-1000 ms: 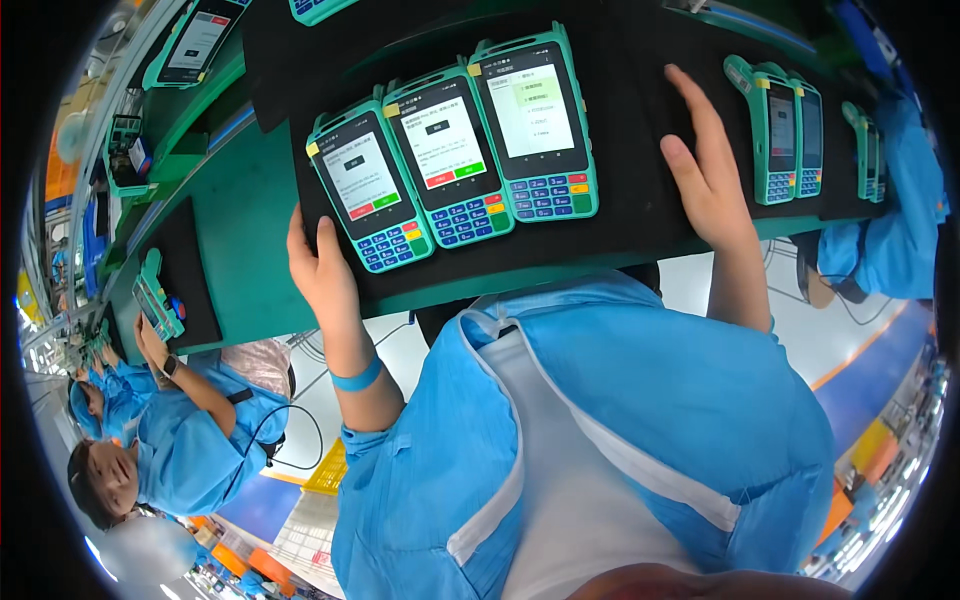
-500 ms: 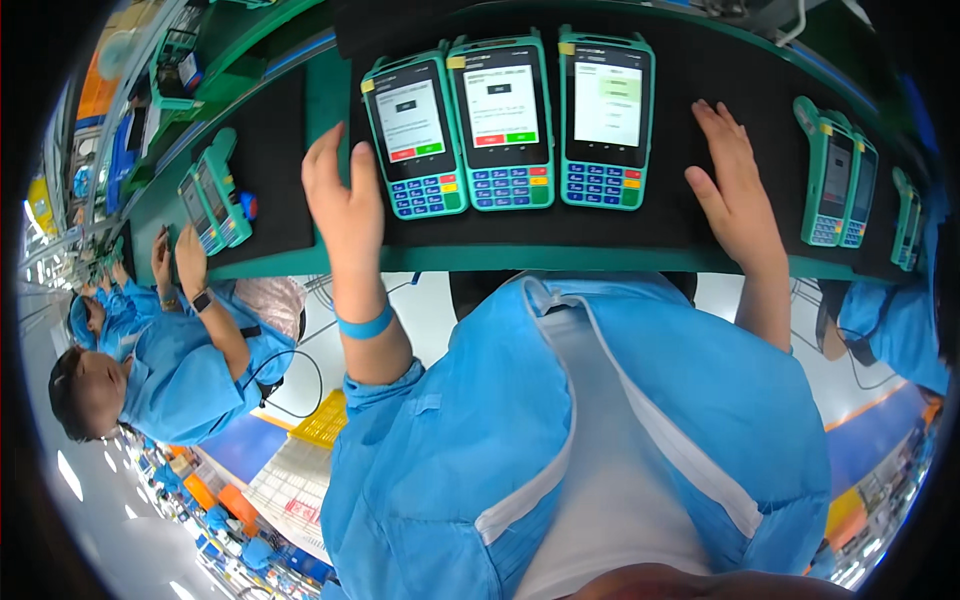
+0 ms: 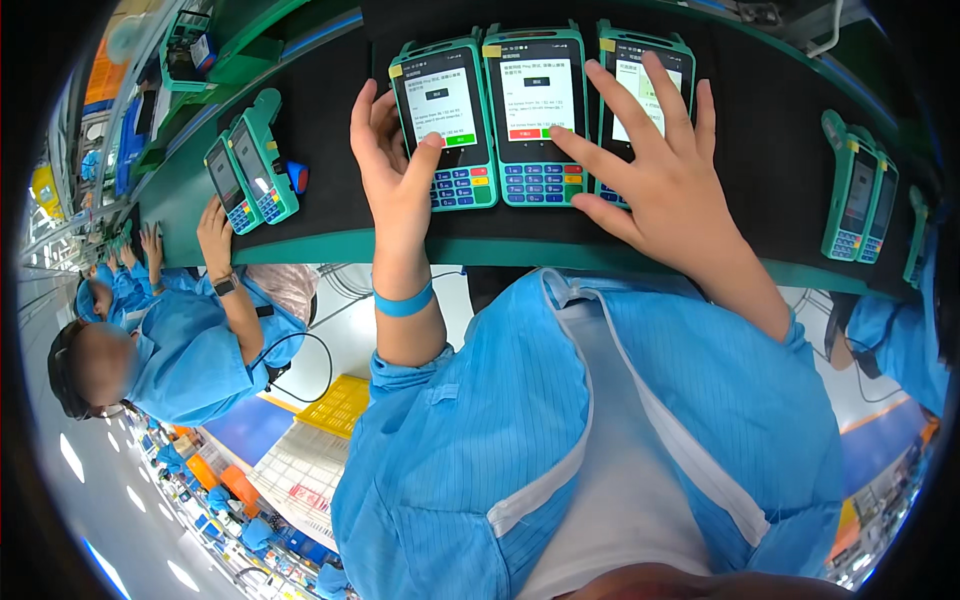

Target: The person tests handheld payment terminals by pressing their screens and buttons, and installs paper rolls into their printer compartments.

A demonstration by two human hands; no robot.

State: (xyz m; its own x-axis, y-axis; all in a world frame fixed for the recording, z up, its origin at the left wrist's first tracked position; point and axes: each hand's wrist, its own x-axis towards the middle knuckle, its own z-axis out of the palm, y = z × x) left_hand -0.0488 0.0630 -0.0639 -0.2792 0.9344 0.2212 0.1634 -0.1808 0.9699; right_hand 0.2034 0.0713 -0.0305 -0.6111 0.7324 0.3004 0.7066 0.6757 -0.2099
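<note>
Three green handheld payment terminals with lit screens and blue keypads lie side by side before me. My left hand is at the left terminal, its fingers loosely curved by the left edge and its thumb on the lower screen near the coloured buttons. The middle terminal shows a red and a green button. My right hand has its fingers spread, the index fingertip on or just above the green button. That hand covers much of the right terminal. Neither hand grasps a terminal.
The terminals lie on a black mat over a green bench edge. More terminals stand at the right and left. A co-worker in blue sits at the left, one hand at those terminals. A yellow basket is behind.
Both hands have moved from beside the row onto the terminals: the left thumb to the left screen, the right hand leftward over the right and middle ones. The whole view has shifted slightly.
</note>
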